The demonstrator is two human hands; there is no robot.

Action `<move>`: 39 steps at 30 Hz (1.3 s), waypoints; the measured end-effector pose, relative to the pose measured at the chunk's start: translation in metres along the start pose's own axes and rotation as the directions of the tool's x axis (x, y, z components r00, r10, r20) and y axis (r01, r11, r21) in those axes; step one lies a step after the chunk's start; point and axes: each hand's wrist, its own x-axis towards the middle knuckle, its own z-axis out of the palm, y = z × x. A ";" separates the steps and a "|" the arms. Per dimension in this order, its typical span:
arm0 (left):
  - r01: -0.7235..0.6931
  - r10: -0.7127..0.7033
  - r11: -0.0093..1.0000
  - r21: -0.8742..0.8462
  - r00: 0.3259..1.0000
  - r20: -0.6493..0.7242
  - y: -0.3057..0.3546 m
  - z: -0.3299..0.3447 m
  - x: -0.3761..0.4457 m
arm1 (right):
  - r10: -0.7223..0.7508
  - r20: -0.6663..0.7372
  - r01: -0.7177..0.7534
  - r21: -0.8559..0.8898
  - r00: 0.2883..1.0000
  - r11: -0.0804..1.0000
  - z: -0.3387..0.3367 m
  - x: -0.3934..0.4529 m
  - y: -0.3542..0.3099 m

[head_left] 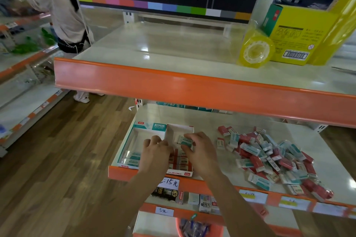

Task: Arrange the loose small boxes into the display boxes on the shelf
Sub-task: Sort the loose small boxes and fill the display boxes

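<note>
Two open display boxes stand side by side at the left end of the lower shelf: a teal-trimmed display box [134, 136] with a few teal small boxes at its front, and a red-trimmed display box [180, 128] with red small boxes in its front half. My right hand [198, 152] pinches a teal small box [185, 141] over the red-trimmed box. My left hand [156, 154] rests on the wall between the two display boxes, fingers bent, nothing visibly in it. A heap of loose red and teal small boxes [269, 158] lies to the right on the shelf.
The upper shelf's orange lip [192, 86] overhangs the work area; it carries a yellow tape roll [256, 52] and a yellow carton [294, 38]. Price tags line the lower shelf edge [254, 195]. Another person [63, 15] stands in the aisle at the far left.
</note>
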 end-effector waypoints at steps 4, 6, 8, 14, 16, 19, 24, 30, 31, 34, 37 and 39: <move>0.011 -0.025 0.983 -0.184 0.997 -0.070 -0.011 -0.004 -0.002 | -0.024 -0.002 0.024 0.015 1.000 1.000 0.003 0.007 -0.012; 0.022 -0.063 0.958 -0.286 0.989 -0.133 -0.021 -0.010 -0.004 | -0.044 0.001 0.044 0.022 0.999 0.999 0.006 0.010 -0.022; 0.061 -0.129 0.932 -0.357 0.977 -0.172 -0.034 -0.015 -0.006 | -0.060 0.021 0.059 0.030 0.998 0.998 0.013 0.014 -0.034; 0.311 -0.312 0.907 -0.284 0.949 0.043 -0.071 -0.023 -0.011 | -0.106 0.129 0.101 0.043 0.986 0.994 0.036 0.020 -0.068; 0.336 -0.320 0.902 -0.270 0.942 0.103 -0.075 -0.023 -0.013 | -0.115 0.136 0.117 -0.007 0.984 0.993 0.042 0.022 -0.075; 0.351 -0.329 0.892 -0.286 0.936 0.123 -0.077 -0.021 -0.015 | -0.114 0.151 0.124 -0.059 0.982 0.990 0.048 0.025 -0.081; 0.358 -0.359 0.879 -0.316 0.932 0.058 -0.078 -0.018 -0.019 | -0.092 0.188 0.104 -0.051 0.978 0.993 0.060 0.028 -0.096; 0.361 -0.395 0.860 -0.361 0.918 -0.023 -0.083 -0.014 -0.028 | -0.085 0.207 0.088 -0.007 0.975 0.996 0.076 0.025 -0.113; 0.363 -0.397 0.861 -0.356 0.918 -0.024 -0.083 -0.013 -0.029 | -0.088 0.209 0.092 -0.008 0.974 0.996 0.077 0.023 -0.113; 0.343 -0.364 0.893 -0.291 0.931 -0.020 -0.085 -0.012 -0.030 | -0.100 0.235 0.114 -0.047 0.967 0.992 0.080 0.021 -0.110; 0.323 -0.333 0.916 -0.239 0.943 -0.003 -0.085 -0.010 -0.029 | -0.103 0.275 0.124 -0.061 0.956 0.990 0.077 0.023 -0.110; 0.305 -0.305 0.933 -0.189 0.952 0.031 -0.084 -0.009 -0.028 | -0.103 0.313 0.134 -0.077 0.944 0.988 0.075 0.025 -0.110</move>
